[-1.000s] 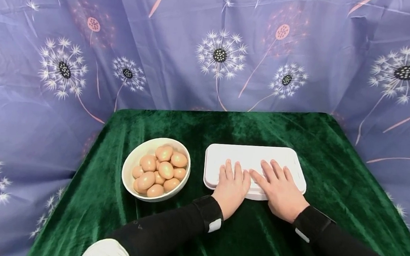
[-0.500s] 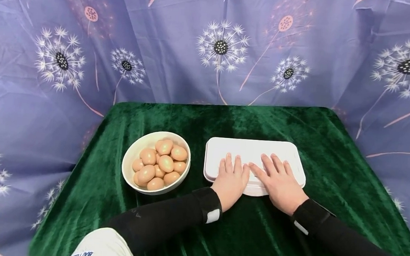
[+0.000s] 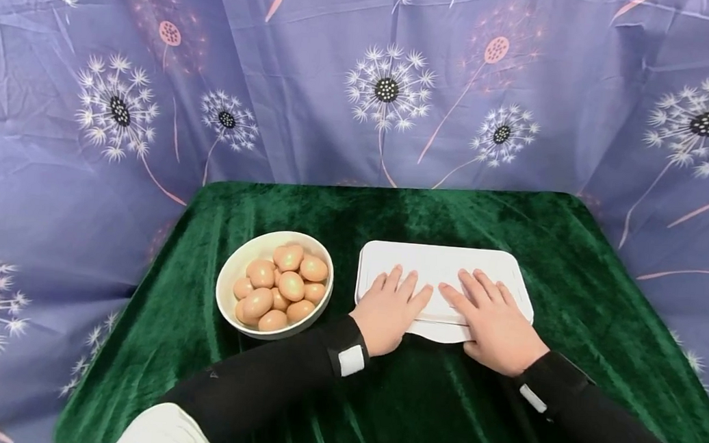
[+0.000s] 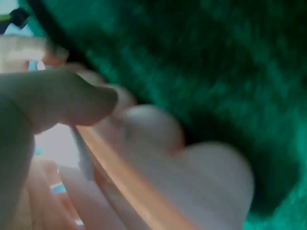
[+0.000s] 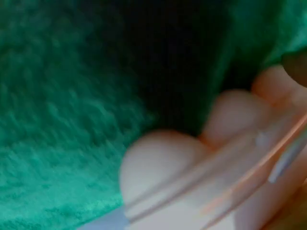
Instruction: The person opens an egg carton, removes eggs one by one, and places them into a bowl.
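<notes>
A white egg carton (image 3: 438, 256) lies lid up on the table, a curved flap along its near side. My left hand (image 3: 385, 314) rests on the left half of the lid, fingers stretched forward. In the left wrist view its thumb (image 4: 72, 98) is at the near rim, above the rounded egg cups (image 4: 151, 129). On the right half lies my right hand (image 3: 502, 331), fingers spread and straight, thumb down by the near edge. The right wrist view shows the carton's rounded cups (image 5: 160, 165) over green cloth. Whatever is inside the carton is hidden.
Left of the carton stands a cream bowl (image 3: 225, 282) heaped with brown eggs (image 3: 291, 286), close to my left forearm. Green velvet cloth (image 3: 441, 217) covers the table. A purple curtain (image 3: 313, 109) with dandelion prints hangs behind and at the sides.
My hands have moved apart on the lid: the left one shifted left and the right one slightly right. The right thumb now shows at the near edge. Carton and bowl stay put.
</notes>
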Motion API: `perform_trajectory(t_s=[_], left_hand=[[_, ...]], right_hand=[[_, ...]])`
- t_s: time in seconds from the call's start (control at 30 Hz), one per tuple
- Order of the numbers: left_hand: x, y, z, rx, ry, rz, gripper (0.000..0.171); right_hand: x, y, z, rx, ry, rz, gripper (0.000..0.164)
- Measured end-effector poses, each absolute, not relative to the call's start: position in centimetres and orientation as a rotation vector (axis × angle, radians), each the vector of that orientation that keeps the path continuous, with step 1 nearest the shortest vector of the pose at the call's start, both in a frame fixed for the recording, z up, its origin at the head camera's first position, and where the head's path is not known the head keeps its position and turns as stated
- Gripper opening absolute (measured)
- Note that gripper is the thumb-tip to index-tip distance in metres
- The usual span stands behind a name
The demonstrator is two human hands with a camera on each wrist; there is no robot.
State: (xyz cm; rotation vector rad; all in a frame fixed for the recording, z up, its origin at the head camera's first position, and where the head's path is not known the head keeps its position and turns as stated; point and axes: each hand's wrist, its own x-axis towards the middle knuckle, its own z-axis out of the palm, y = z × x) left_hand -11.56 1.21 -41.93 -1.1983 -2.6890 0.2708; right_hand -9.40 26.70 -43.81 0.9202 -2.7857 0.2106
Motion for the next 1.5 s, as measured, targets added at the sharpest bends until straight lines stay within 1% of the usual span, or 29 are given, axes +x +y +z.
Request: perform_trajectory(t_s=[0.07, 0.17, 0.23, 0.3, 0.37, 0.5, 0.53, 0.63, 0.67, 0.83, 0.9, 1.2, 1.37, 1.5], left_hand=[[-11.9, 0.8, -41.2, -1.234, -2.675, 0.227, 0.072], [-12.5, 0.3, -39.6, -1.282, -2.638, 0.154, 0.074], [-12.9, 0.0, -38.6, -1.308, -2.62, 0.111, 0.073], [-13.5, -0.3, -37.7, -1.339, -2.617, 0.059, 0.067], [-13.9, -0.5, -37.0, -1.374, -2.631, 0.025, 0.062], [-14.8, -0.5, -35.8, -1.418, -2.682, -0.018, 0.058], [-14.9, -0.5, -35.6, -1.42, -2.699, -0.022, 0.06], [-15.4, -0.5, -35.0, -1.427, -2.736, -0.039, 0.064], [-15.5, -0.5, -34.9, -1.434, -2.744, -0.049, 0.064], [-16.5, -0.7, -34.1, -1.46, -2.749, -0.09, 0.055], [-17.3, -0.8, -33.4, -1.441, -2.748, -0.092, 0.051], [-22.8, 0.0, -29.8, -1.298, -2.806, -0.099, 0.045], [-26.1, 0.5, -29.2, -1.144, -2.909, -0.232, 0.042], [-27.7, 1.0, -29.2, -1.04, -2.942, -0.345, 0.038]], right_hand=[[-9.2, 27.0, -43.1, 0.914, -2.749, 0.24, 0.091], [-8.8, 27.2, -41.3, 0.915, -2.641, 0.272, 0.081], [-8.2, 27.2, -39.9, 0.915, -2.54, 0.308, 0.068], [-7.2, 26.9, -38.7, 0.917, -2.415, 0.361, 0.051], [-6.1, 26.5, -37.9, 0.941, -2.324, 0.413, 0.038], [-4.4, 25.9, -38.0, 1.009, -2.445, 0.374, 0.028], [-4.3, 25.8, -38.3, 1.02, -2.522, 0.342, 0.029], [-4.4, 25.6, -39.6, 1.001, -2.721, 0.221, 0.042], [-4.6, 25.6, -40.1, 0.986, -2.756, 0.201, 0.044], [-5.1, 25.5, -41.3, 0.94, -2.785, 0.207, 0.029], [-5.3, 25.5, -41.3, 0.943, -2.777, 0.224, 0.026], [-5.5, 25.8, -41.5, 0.925, -2.778, 0.28, 0.036], [-5.5, 25.9, -41.6, 0.909, -2.797, 0.276, 0.037], [-5.4, 25.9, -41.7, 0.902, -2.812, 0.271, 0.038]])
